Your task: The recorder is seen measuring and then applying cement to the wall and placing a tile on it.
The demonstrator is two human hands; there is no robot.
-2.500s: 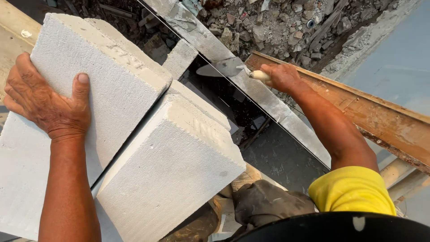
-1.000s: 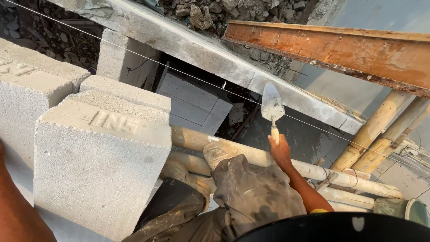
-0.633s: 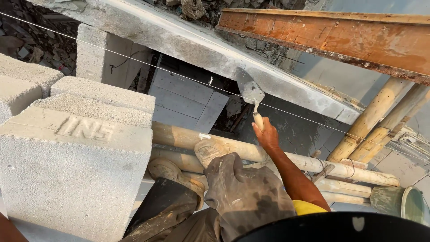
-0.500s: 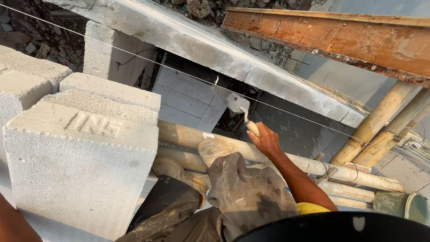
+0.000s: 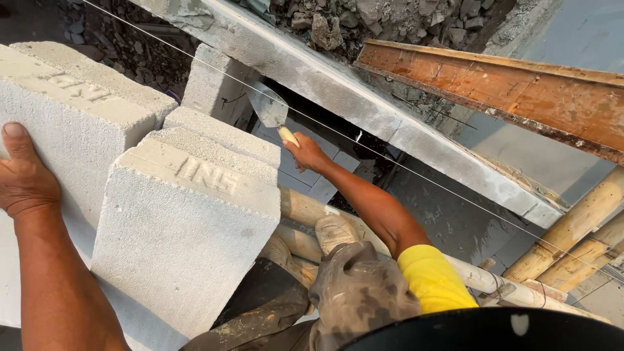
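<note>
While the left hand (image 5: pixel 26 179) lies flat against the face of a big grey block (image 5: pixel 71 123), thumb pointing up along it and the other fingers out of sight behind its edge, the right hand (image 5: pixel 305 153) is closed around the pale handle of a trowel (image 5: pixel 270 110). The trowel's metal blade points up and away from the hand, just below the long concrete beam (image 5: pixel 364 97) and close beside a smaller block (image 5: pixel 211 84) standing under that beam. A thin string (image 5: pixel 416 175) runs taut alongside the beam, crossing just above the right hand. On the near side of the beam, a second big block (image 5: pixel 188 240) stands touching the one under the left hand, with raised letters on its top edge. Beyond the beam lie rubble (image 5: pixel 364 19) and a rusty orange plank (image 5: pixel 507 91). Below the beam, bamboo poles (image 5: pixel 578 227) cross, and the person's mud-stained shoe (image 5: pixel 335 231) rests on one of them. The right sleeve (image 5: pixel 432 279) is yellow.
</note>
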